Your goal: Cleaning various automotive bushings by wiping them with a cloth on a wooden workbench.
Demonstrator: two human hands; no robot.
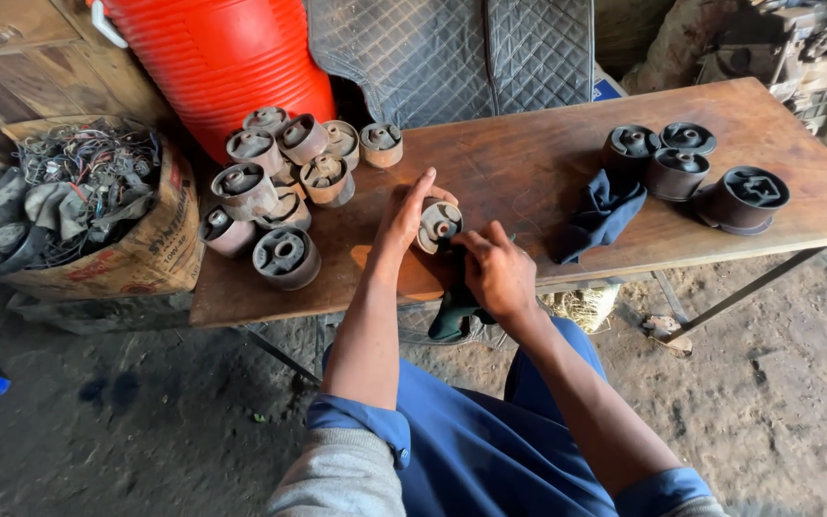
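Left hand (404, 215) clamped on rusty bushing (438, 224), right hand (497, 273) pinching dark rag (457, 311) at bushing's five o'clock: best to brace firmly, wipe around centre sleeve.

I see my left hand (404, 215) and right hand (498, 273) around 1 bushing (438, 225) on the table (528, 153); a bushing pile (275, 191) lies left, 4 bushings (696, 172) and a cloth (600, 215) right.

orange cooler (227, 57) — top cut off, rag (457, 311) half hidden
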